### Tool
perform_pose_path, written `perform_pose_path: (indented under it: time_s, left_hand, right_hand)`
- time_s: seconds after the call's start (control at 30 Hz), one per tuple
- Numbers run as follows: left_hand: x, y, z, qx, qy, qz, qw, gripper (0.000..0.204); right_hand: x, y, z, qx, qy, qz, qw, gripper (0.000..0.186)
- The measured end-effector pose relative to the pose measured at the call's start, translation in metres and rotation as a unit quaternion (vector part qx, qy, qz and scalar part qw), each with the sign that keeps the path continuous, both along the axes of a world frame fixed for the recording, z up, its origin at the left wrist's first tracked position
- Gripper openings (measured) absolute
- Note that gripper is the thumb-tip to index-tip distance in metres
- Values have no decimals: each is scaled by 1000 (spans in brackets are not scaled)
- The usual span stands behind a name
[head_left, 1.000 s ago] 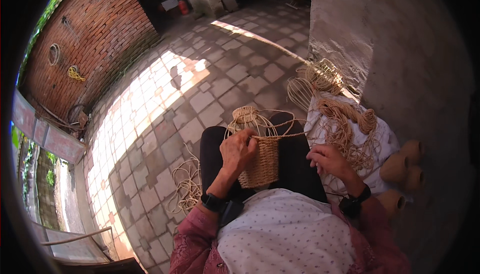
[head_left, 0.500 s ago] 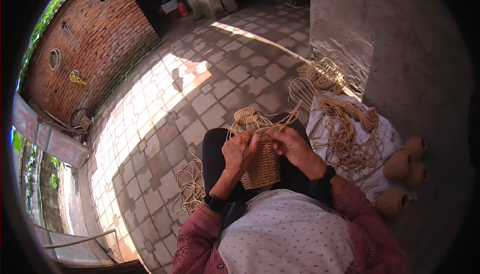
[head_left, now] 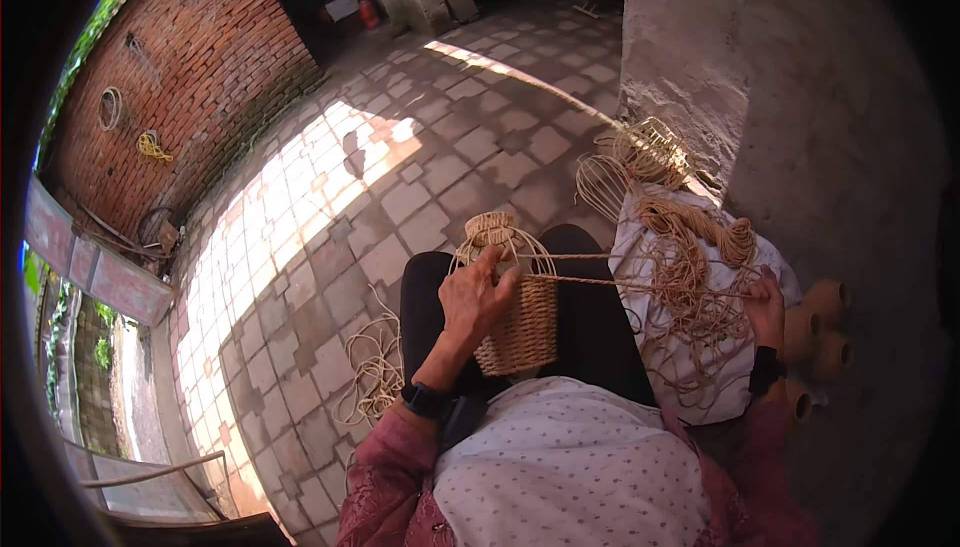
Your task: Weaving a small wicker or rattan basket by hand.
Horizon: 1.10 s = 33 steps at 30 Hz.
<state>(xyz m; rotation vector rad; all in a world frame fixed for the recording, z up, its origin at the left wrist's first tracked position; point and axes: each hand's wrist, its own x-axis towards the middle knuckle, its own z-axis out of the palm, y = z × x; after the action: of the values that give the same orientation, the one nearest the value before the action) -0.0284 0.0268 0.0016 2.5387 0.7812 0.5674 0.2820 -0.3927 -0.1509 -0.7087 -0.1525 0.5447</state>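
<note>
A woven straw-coloured basket [head_left: 522, 332] with a narrow neck ring [head_left: 489, 227] stands between my thighs. Open loops of cord join the ring to the tightly woven body. My left hand [head_left: 476, 297] is closed over the basket's upper edge on its left side, thumb and fingers pinching there. From that spot a twisted cord [head_left: 640, 288] runs taut to the right. Its far end is in my closed right hand [head_left: 765, 302], held out above the white cloth. A second strand also stretches right from the basket, just above the first.
Rope hanks [head_left: 690, 237] lie tangled on a white cloth [head_left: 712, 402] at my right. Beyond them sits a wire-like frame [head_left: 652, 150] by the plastered wall. Several tan pots [head_left: 828, 297] stand at far right. Loose cord [head_left: 372, 372] is heaped on the paving beside my left leg.
My right hand has left the basket and swung far to the right, drawing the cord out straight. The left hand stays at the basket's edge.
</note>
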Motion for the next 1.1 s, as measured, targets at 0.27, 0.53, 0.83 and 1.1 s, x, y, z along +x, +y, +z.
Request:
perform_pose_path:
  time_s: [0.27,0.53,0.83,1.1]
  left_hand:
    - [-15,31,6,-100,-97,-20,990,34]
    - [-30,92,-23,-41,-7,-96,995,23]
    - [-30,102,-32,-74,-61,-92,991,12]
    - [-55,69,61,-119,-22,-121,985,17]
  right_hand:
    - [-23,80,-19,-514,-315,-76,794,21]
    - [-140,251,108,-380,-575,41,723,23]
    - [-154,269,121,-393,-539,230,709,22]
    - [-156,271,107,-367,-637,162,658,19]
